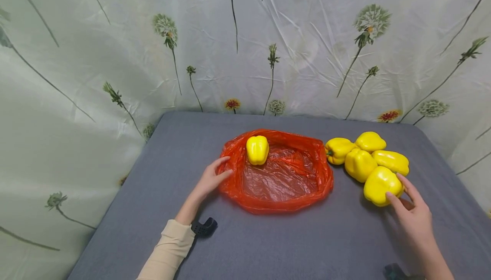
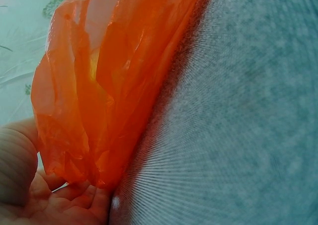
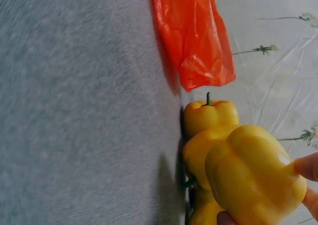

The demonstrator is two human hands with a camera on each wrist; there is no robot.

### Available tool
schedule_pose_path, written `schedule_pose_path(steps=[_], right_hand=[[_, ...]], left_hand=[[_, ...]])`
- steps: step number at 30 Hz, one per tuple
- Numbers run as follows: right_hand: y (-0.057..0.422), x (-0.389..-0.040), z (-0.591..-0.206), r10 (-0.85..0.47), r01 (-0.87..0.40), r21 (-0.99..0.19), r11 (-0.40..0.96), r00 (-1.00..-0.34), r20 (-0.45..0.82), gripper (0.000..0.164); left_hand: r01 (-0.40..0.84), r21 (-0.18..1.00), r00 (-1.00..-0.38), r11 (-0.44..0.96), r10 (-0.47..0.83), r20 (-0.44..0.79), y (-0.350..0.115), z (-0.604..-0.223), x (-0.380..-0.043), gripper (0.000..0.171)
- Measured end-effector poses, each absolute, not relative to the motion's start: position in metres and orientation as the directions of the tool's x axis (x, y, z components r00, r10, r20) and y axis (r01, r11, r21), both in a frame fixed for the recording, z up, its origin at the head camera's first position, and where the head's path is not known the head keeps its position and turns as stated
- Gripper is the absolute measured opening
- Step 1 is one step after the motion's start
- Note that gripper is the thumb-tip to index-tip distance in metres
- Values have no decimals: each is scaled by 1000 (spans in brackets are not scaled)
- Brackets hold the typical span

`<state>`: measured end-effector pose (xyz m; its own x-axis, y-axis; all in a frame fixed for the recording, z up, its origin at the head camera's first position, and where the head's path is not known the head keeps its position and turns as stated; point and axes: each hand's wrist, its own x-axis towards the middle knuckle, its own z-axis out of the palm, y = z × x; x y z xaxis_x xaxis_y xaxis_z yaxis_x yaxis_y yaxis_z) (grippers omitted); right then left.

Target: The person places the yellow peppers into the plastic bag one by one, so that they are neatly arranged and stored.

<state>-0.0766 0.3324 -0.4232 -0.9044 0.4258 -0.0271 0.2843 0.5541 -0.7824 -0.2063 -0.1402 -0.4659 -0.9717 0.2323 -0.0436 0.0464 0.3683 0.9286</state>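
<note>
A red plastic bag (image 1: 276, 205) lies with its mouth spread wide on the grey table. One yellow bell pepper (image 1: 257, 150) is inside it, at the far left. My left hand (image 1: 211, 180) rests against the bag's left side, thumb and fingers spread apart; in the left wrist view the fingers (image 2: 74, 202) reach along the bag's lower end. On the right, my right hand (image 1: 416, 212) grips another yellow bell pepper (image 1: 381, 186) between thumb and fingertips. That pepper appears raised off the table in the right wrist view, in front of the others.
Several more yellow bell peppers (image 1: 360, 165) lie clustered right of the bag, the nearest one close to its edge. A flower-patterned curtain (image 1: 245, 58) hangs behind and left of the grey table (image 1: 276, 246). Dark bands are on both wrists.
</note>
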Motion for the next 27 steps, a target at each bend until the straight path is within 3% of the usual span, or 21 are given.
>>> schedule_pose_path(steps=[18, 27], right_hand=[[320, -88, -415, 426, 208, -811, 547, -903, 56, 58], [304, -99, -401, 357, 151, -817, 556, -931, 71, 59]], left_hand=[[77, 922, -974, 381, 226, -13, -140, -465, -205, 52], [46, 930, -976, 365, 215, -36, -140, -464, -205, 51]])
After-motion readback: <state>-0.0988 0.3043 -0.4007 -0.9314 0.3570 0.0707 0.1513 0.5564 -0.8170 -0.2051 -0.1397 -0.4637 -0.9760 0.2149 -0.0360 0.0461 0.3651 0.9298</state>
